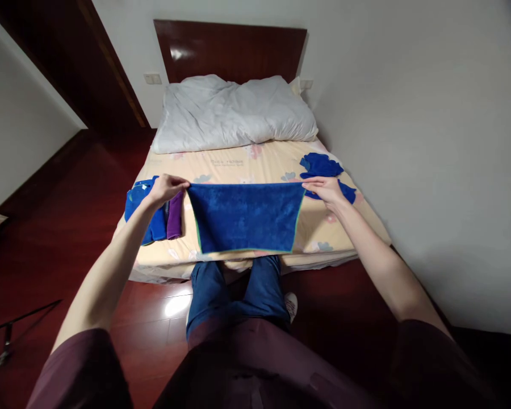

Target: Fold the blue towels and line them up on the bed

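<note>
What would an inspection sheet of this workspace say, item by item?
Surface: bed with a pale patterned sheet.
Things in hand: green-edged blue cloth, spread wide; whether it touches the bed, cannot tell.
Hands: left hand and right hand each pinch an upper corner.
Nearby cloths: blue pile and purple cloth on the left; crumpled blue cloths on the right.
Clutter: white duvet bunched near the headboard.
Cables: nothing seen.
Surroundings: glossy red floor, plain walls.

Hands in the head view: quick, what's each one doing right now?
Left hand: closed, pinching one corner of the blue cloth.
Right hand: closed, pinching the opposite corner.
</note>
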The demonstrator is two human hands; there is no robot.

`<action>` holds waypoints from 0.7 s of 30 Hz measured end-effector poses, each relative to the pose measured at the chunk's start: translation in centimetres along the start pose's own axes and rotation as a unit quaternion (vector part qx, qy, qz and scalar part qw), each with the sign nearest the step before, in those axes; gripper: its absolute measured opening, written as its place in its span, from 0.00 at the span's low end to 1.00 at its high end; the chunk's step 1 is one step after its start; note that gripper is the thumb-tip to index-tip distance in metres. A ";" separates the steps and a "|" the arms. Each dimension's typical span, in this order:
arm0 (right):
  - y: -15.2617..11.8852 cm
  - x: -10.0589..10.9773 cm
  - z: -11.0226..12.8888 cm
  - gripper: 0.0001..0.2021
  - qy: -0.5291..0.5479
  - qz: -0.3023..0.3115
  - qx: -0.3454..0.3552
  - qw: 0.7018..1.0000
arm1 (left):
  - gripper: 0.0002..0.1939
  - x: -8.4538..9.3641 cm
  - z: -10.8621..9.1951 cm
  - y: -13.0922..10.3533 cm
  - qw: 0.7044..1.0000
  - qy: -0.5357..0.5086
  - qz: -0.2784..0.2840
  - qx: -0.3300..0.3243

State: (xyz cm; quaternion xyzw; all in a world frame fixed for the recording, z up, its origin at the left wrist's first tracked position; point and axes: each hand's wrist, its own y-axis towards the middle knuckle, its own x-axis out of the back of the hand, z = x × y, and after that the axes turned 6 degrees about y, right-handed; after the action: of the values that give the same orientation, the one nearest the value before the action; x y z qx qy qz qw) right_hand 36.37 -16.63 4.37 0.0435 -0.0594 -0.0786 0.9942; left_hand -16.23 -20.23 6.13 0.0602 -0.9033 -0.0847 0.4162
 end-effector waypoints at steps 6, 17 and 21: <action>5.3 -2.9 -1.2 0.17 0.014 -0.068 0.112 0.991 | 0.19 -0.4 -2.5 4.0 0.995 -0.005 -0.095 -0.014; -4.1 -5.0 -16.9 0.16 -0.045 0.032 -0.040 0.998 | 0.11 -11.5 6.4 -8.5 0.996 -0.019 -0.020 0.083; -9.5 -5.8 -22.3 0.15 -0.056 0.054 -0.127 0.989 | 0.08 -16.3 9.2 -14.1 0.984 -0.026 0.088 0.155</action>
State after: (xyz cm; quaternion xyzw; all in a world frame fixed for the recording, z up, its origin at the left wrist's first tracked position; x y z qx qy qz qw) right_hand 32.06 -23.31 -19.19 -0.0912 -0.1064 -0.0341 0.9895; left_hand -12.16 -30.16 -14.68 0.0423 -0.9177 0.0917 0.3841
